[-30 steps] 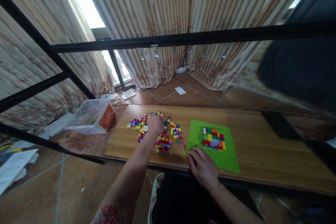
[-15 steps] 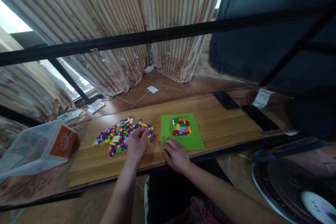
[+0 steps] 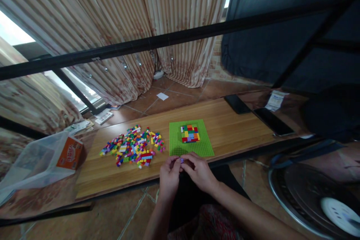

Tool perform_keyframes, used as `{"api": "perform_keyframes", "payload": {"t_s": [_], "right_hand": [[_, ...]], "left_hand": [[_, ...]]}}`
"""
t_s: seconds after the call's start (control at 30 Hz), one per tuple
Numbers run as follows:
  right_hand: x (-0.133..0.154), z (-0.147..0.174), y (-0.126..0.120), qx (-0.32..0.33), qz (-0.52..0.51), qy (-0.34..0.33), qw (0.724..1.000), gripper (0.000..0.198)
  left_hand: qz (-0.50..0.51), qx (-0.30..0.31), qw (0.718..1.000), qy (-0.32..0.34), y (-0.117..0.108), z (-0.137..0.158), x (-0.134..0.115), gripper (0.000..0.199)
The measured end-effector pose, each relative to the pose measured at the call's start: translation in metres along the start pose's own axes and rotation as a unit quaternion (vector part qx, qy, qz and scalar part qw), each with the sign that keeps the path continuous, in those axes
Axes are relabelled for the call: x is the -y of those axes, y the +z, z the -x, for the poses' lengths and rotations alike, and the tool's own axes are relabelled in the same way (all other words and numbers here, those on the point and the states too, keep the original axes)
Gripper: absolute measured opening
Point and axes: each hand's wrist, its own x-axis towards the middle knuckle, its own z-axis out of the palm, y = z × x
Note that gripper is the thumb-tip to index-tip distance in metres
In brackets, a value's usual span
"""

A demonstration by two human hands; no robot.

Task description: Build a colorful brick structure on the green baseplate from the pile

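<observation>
My left hand [image 3: 169, 176] and right hand [image 3: 201, 171] meet at lower centre of the frame, fingertips narrowed to a pinch around a small purple brick [image 3: 182, 161]; whether it is one piece or two joined, I can't tell. It is off the plate [image 3: 206, 146], just below its near edge. Above my fingers, the block [image 3: 190, 135] sits on the plate, a many-coloured patch with a closely filled top, so I judge a fair part is built. Most of the green around it is bare. Left of centre, the loose bricks [image 3: 135, 146] lie spread on the board [image 3: 222, 127], plenty of them unused. Farther out, the bin [image 3: 42, 157] stands at lower left.
</observation>
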Motion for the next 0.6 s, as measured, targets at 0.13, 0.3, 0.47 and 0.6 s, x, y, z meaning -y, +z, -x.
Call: {"api": "perform_keyframes", "payload": {"t_s": [0.13,0.3,0.47,0.6], "right_hand": [[-0.007,0.004,-0.019,0.001,0.041,-0.005,0.999,0.014],[-0.024,0.001,-0.041,-0.05,0.101,-0.024,0.993,0.018],[-0.033,-0.004,-0.05,-0.073,0.123,-0.02,0.99,0.018],[-0.039,-0.02,-0.058,-0.097,0.135,-0.01,0.986,0.02]], "left_hand": [[-0.003,0.026,1.0,-0.007,0.019,0.005,0.001,0.027],[0.005,0.083,0.996,-0.015,0.035,0.006,0.005,0.03],[-0.005,0.077,0.997,-0.009,0.035,0.003,0.014,0.033],[-0.052,0.038,0.998,0.025,0.022,-0.009,0.015,0.03]]}}
